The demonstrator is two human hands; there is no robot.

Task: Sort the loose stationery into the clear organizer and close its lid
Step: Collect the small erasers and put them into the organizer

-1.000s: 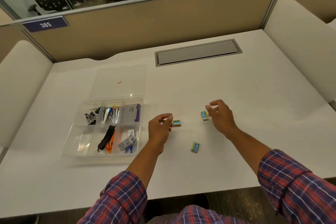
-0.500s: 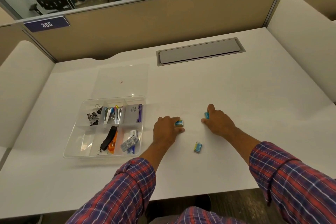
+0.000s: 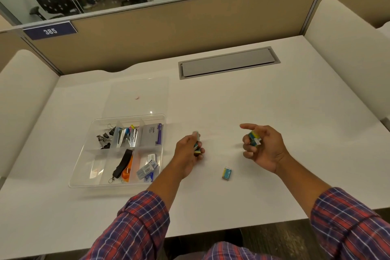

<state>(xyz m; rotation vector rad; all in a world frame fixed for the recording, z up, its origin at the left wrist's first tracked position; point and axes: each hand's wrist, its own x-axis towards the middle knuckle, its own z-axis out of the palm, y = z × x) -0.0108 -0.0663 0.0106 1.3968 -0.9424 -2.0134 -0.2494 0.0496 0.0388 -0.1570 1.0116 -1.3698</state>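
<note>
Clear organizer at left on white desk. Lid off, flat on desk just behind the back edge; can't tell if hinged. Two rows of three compartments.

Back row, left to right: black binder clips; small staplers standing on end, mixed colours; grey box with purple strip down its right side.

Near row, middle: black lanyard strap with metal clip, lying partly over an orange item. Near row, right: small grey-white boxes, piled loosely. Near-left: only glare readable.

Counts:
- Blue-yellow boxes x3: left-hand box, right-hand box, loose box.
- Staplers: three or four, overlapping, exact count unclear.
- Binder clips: several, tangled, not countable.
- Grey box x1, lanyard strap x1.

Left hand: just right of organizer, fingers curled round its box, slightly blurred. Right hand: box pinched by thumb and curled fingers, index finger sticking out straight. Hands well apart, not touching. Loose box flat on desk between the two forearms, nearer the front edge than either hand.

Grey cable hatch set in desk at back. Plaid sleeves on both arms.
</note>
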